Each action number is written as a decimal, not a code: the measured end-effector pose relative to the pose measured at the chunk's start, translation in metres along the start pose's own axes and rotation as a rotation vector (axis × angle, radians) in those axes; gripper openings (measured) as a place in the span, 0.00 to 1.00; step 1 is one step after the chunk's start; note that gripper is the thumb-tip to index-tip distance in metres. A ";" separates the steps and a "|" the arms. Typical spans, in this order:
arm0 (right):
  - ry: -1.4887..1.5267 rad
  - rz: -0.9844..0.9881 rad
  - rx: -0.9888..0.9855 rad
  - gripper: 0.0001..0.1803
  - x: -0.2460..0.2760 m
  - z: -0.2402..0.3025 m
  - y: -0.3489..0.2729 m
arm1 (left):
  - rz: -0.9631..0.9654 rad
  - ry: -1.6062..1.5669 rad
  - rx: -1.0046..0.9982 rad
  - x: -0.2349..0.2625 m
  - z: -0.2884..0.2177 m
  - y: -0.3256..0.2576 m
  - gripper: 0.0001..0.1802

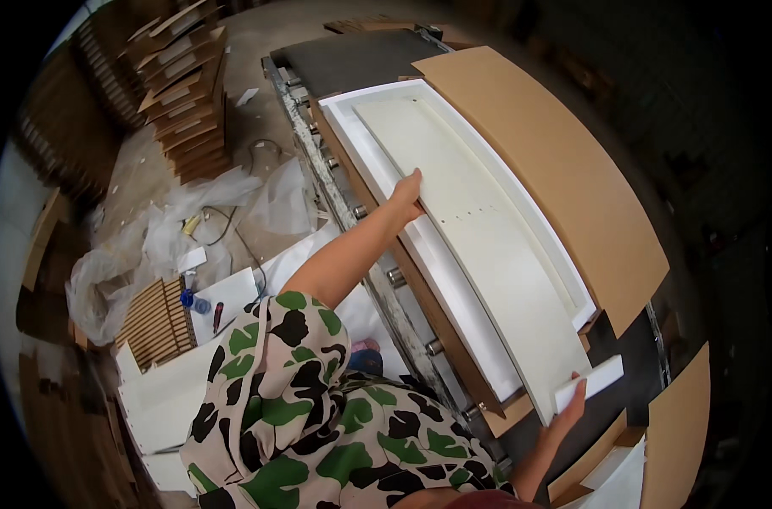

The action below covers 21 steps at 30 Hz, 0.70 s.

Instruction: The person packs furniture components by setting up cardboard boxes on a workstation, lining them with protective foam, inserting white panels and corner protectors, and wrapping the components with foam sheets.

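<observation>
A long white panel (496,246) with a few small holes lies tilted over an open cardboard box (454,360) lined with white foam (505,182). My left hand (408,197) grips the panel's left edge near its middle, thumb on top and fingers underneath. At the panel's near end, my right hand (566,411) is closed around a short white foam block (591,382), which sits against that end. The fingers of my right hand are partly hidden, so its hold on the panel itself is unclear.
The box rests on a dark-belted roller conveyor (344,64) with a worn metal rail. A cardboard flap (547,170) spreads out on the right, and another carton (611,475) stands nearer. Leftward are stacked cartons (187,93), plastic film (157,246), white boards (165,407) and a screwdriver (218,316).
</observation>
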State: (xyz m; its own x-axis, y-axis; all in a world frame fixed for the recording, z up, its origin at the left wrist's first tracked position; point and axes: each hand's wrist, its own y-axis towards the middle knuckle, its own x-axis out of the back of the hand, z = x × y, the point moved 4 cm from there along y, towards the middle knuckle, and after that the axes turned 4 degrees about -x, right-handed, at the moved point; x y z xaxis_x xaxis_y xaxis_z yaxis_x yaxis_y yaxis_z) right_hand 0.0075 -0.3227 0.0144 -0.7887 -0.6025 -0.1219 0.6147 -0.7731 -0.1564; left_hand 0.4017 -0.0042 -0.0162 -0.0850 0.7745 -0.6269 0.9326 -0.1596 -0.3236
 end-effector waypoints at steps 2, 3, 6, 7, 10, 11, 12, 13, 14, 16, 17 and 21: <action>0.008 0.027 -0.032 0.23 -0.050 -0.007 0.015 | -0.054 -0.010 0.046 0.024 -0.013 0.037 0.25; -0.005 0.013 -0.042 0.23 -0.060 -0.019 0.024 | -0.058 -0.009 0.067 0.031 -0.016 0.053 0.25; -0.039 0.001 0.045 0.24 -0.088 -0.034 0.048 | -0.160 -0.021 0.111 0.060 -0.018 0.096 0.23; -0.080 -0.021 0.089 0.24 -0.100 -0.032 0.046 | -0.187 -0.024 0.098 0.070 -0.015 0.104 0.23; -0.125 -0.055 0.079 0.25 -0.120 -0.022 0.044 | -0.224 -0.021 0.105 0.074 -0.023 0.093 0.21; -0.132 -0.047 0.028 0.25 -0.122 -0.022 0.041 | -0.270 -0.010 0.117 0.074 -0.028 0.086 0.20; -0.135 -0.053 0.014 0.25 -0.119 -0.025 0.041 | -0.316 0.001 0.129 0.077 -0.028 0.080 0.18; -0.141 -0.020 -0.069 0.25 -0.116 -0.029 0.046 | -0.323 0.007 0.131 0.083 -0.023 0.079 0.18; -0.146 0.010 -0.151 0.24 -0.116 -0.033 0.051 | -0.342 0.015 0.092 0.091 -0.016 0.085 0.17; -0.121 0.015 -0.171 0.24 -0.108 -0.049 0.050 | -0.367 0.033 0.057 0.104 -0.005 0.096 0.15; -0.099 0.022 -0.183 0.24 -0.106 -0.058 0.050 | -0.393 0.068 0.038 0.111 -0.002 0.100 0.15; -0.191 -0.020 -0.157 0.25 -0.109 -0.076 0.057 | -0.311 0.133 0.129 0.114 0.009 0.113 0.14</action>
State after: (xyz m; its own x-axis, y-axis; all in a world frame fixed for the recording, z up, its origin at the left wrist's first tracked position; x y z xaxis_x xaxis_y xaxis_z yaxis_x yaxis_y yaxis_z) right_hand 0.1286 -0.2860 -0.0558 -0.7774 -0.6254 0.0677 0.5797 -0.7540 -0.3089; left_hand 0.4941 0.0602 -0.1305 -0.3032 0.8696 -0.3896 0.8168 0.0266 -0.5763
